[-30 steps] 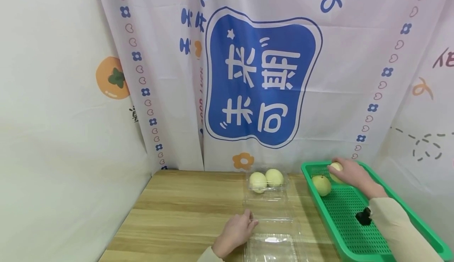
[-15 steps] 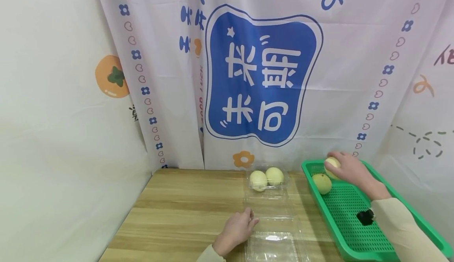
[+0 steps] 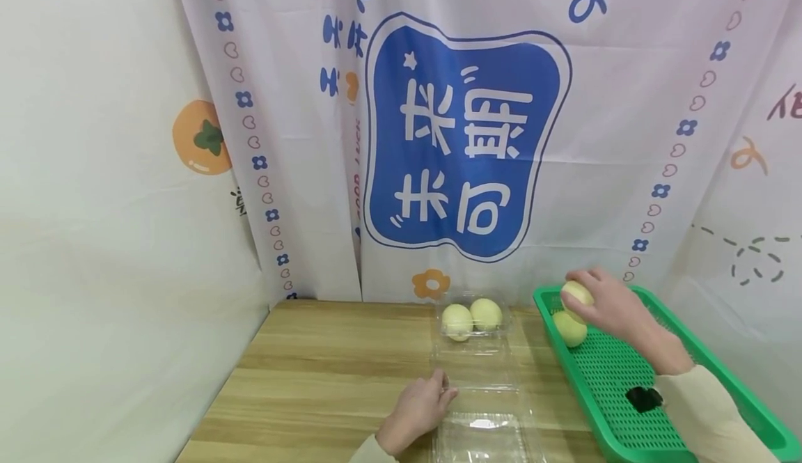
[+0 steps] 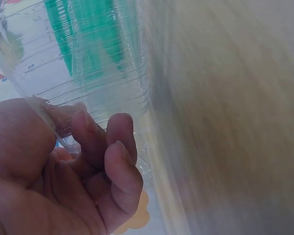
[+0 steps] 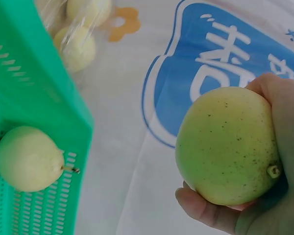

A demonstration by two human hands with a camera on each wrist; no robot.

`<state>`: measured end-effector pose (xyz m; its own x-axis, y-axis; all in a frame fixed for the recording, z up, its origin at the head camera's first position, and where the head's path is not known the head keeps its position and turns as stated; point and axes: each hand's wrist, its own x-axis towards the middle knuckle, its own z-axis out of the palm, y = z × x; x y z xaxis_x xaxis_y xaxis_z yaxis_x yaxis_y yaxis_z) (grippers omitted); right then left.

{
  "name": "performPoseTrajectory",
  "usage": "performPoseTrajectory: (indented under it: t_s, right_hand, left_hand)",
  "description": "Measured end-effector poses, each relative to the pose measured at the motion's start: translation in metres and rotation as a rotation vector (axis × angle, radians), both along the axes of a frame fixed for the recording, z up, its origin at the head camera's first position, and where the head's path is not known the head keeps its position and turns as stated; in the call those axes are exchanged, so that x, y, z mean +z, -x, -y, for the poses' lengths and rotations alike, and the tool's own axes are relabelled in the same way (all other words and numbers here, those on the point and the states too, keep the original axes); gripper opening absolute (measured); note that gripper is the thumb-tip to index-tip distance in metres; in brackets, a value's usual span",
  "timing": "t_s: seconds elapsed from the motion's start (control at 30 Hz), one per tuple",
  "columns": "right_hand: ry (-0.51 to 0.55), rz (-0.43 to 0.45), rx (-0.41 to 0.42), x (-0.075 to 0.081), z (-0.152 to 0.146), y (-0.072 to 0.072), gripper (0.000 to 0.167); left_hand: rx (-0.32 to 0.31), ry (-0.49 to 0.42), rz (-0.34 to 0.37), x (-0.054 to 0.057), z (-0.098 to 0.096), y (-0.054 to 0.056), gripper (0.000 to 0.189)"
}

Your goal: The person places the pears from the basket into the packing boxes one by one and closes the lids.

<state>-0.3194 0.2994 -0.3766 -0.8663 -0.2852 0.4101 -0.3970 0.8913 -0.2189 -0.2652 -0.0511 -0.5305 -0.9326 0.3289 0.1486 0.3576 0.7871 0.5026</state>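
Pear (image 5: 225, 144) sits partly hidden in the right grip (image 3: 610, 304); left grip (image 3: 418, 404) pinches a clear container (image 3: 481, 439), cut off below.

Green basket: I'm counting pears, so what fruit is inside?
One pear rests in the basket; the right sleeve covers part of its floor, so anything there is hidden.

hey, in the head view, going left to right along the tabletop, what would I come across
The left hand → left pale fruit in the clear plastic packaging → right pale fruit in that packaging → green basket. The right hand overlaps the basket in this picture, so I left it out.
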Motion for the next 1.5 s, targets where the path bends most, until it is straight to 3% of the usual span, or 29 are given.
performPoseTrajectory:
  t_s: [0.37,0.6,1.0,1.5]
  right_hand:
    - [-0.008,-0.087,0.028,0.005,0.017,-0.022,0.039]
    - [0.004,-0.126,0.057,-0.001,0.031,-0.036,0.036]
    - [0.03,-0.25,0.17,-0.032,0.06,-0.05,0.03]
    - [0.01,-0.23,0.263,-0.068,0.096,-0.067,0.031]
  left_hand:
    - [-0.004,0.008,-0.029,-0.002,0.0,0.001,0.022]
    - [-0.006,0.0,-0.041,-0.002,0.001,-0.001,0.022]
    - [-0.004,-0.001,-0.027,-0.003,0.001,0.0,0.024]
    - [-0.005,0.01,-0.056,-0.003,0.001,0.0,0.022]
